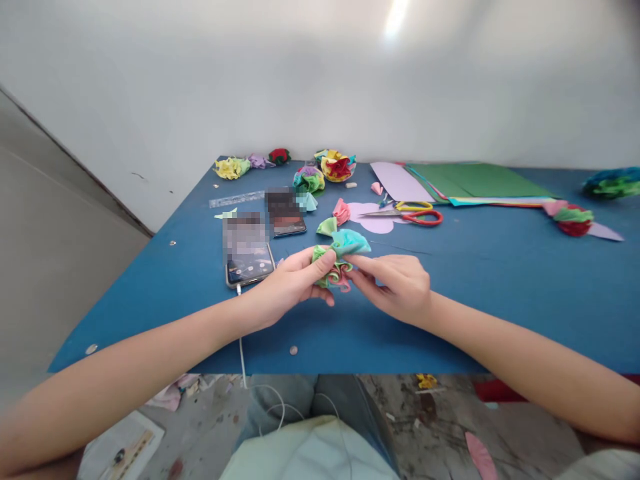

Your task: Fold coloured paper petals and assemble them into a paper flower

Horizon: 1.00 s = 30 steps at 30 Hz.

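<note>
A crinkled paper flower (350,241) in light blue, green and pink is held up above the front half of the blue table. My left hand (305,272) pinches its green side between thumb and fingers. From the other side, my right hand (393,283) has its index finger and thumb closed on the flower's blue and pink edge. Curled pink and green rims show between the two hands. Just beyond it lie a light green paper piece (327,227) and a pink crumpled paper piece (342,212).
Scissors (423,215) rest on a lilac paper shape (377,225). Two phones, one cabled (250,263) and one darker (286,217), lie left. Coloured paper sheets (475,181) and several paper flowers (337,167) are near the wall. Another flower (574,219) sits right.
</note>
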Each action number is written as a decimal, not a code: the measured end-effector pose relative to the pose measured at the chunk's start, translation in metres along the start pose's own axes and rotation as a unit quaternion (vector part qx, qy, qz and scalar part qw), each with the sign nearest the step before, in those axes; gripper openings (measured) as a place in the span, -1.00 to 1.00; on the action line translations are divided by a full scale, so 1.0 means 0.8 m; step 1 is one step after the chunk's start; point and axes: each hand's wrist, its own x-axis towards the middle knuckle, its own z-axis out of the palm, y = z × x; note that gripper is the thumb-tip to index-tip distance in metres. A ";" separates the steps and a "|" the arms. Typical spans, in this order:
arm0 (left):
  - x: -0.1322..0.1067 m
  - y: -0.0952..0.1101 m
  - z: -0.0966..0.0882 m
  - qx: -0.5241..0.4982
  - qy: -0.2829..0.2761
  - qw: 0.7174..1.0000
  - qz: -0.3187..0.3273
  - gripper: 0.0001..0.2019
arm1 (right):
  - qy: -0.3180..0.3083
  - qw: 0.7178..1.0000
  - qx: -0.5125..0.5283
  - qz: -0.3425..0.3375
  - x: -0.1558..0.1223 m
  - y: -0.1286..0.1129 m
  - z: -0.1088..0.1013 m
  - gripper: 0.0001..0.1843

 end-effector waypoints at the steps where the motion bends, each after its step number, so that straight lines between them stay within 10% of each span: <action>1: 0.000 -0.001 0.000 0.015 -0.003 1.000 -0.009 -0.68 | 0.002 1.000 0.007 -0.003 0.000 -0.001 0.000 -0.79; 5: -0.001 -0.001 -0.006 0.229 0.123 0.963 0.069 -0.61 | -0.006 1.000 0.011 -0.001 0.000 -0.004 0.002 -0.78; 8: -0.005 0.000 -0.011 0.471 0.249 0.796 0.286 -0.65 | -0.034 0.999 -0.010 -0.016 -0.001 -0.006 0.003 -0.80; 13: -0.009 -0.003 -0.010 0.630 0.129 0.663 0.382 -0.82 | -0.064 0.995 -0.039 -0.062 -0.001 -0.010 0.001 -0.79; 30: -0.002 0.007 -0.021 0.668 -0.013 0.616 0.416 -0.92 | -0.127 0.990 0.055 -0.007 0.008 -0.013 -0.010 -0.88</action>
